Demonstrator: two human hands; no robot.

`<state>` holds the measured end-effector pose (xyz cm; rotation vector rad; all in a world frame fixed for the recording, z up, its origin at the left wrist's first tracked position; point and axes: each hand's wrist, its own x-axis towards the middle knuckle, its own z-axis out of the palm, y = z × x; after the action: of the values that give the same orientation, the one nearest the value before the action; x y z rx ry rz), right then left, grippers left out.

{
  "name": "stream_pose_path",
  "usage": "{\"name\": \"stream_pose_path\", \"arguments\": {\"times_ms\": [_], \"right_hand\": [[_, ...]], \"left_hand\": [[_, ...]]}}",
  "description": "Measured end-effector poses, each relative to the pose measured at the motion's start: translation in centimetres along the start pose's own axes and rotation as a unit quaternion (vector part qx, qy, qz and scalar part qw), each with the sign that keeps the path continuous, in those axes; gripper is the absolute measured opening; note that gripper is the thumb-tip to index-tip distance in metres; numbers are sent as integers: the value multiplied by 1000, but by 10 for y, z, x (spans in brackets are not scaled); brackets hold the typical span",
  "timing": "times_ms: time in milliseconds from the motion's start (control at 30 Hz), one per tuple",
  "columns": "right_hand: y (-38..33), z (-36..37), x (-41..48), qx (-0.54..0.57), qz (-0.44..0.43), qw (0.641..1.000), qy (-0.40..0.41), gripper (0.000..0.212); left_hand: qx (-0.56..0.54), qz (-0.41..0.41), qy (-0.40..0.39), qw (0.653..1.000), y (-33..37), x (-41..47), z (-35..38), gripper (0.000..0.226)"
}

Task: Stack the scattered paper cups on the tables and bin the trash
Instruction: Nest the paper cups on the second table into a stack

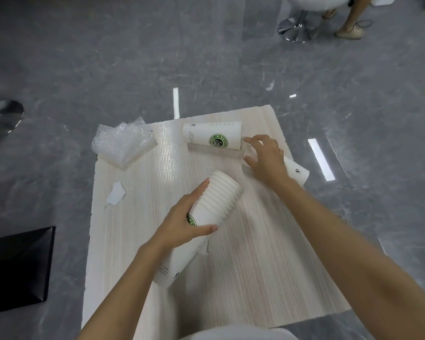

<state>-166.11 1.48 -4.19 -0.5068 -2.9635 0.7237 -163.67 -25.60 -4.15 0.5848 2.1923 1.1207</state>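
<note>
Left hand (182, 224) clamps the tilted cup stack (221, 195) at table (255, 271) centre; right hand (265, 158) grips a lying cup (296, 171) at right edge.

Left arm: bare forearm, coming up from the bottom edge and angled to the right.
Left grip (182, 224): palm down, fingers and thumb wrapped round a tilted stack of cups (219, 200), thumb stretched along its near side.
Right arm: bare forearm, reaching in from the lower right and stretched farther forward than the left.
Right grip (265, 158): palm down, fingers and thumb curled over the mouth end of a lying cup (296, 171).
</note>
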Motion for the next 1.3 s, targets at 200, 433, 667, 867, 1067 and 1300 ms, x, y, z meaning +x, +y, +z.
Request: {"name": "stream_pose_path", "arguments": {"times_ms": [200,433,667,867,1067,1300], "right_hand": [[3,7,16,-70,15,997,-33,58],[6,15,10,-134,17,991,-23,68],[2,23,1,-157,56,985,-36,74],[-8,26,-19,-102,51,993,-17,72],[-26,13,-42,51,14,997,54,71],[-55,-11,-72,254,-5,963,93,69]], "left_hand": [[-2,-8,8,1000,-7,3,-7,99],[-5,-19,7,1000,-12,1,-9,99],[-8,-22,14,1000,-14,-7,-11,100],[-11,-16,17,1000,-18,-19,-15,100],[-13,-14,18,1000,-23,-36,-24,100],[-3,-23,15,1000,-32,-62,-33,104]]}}
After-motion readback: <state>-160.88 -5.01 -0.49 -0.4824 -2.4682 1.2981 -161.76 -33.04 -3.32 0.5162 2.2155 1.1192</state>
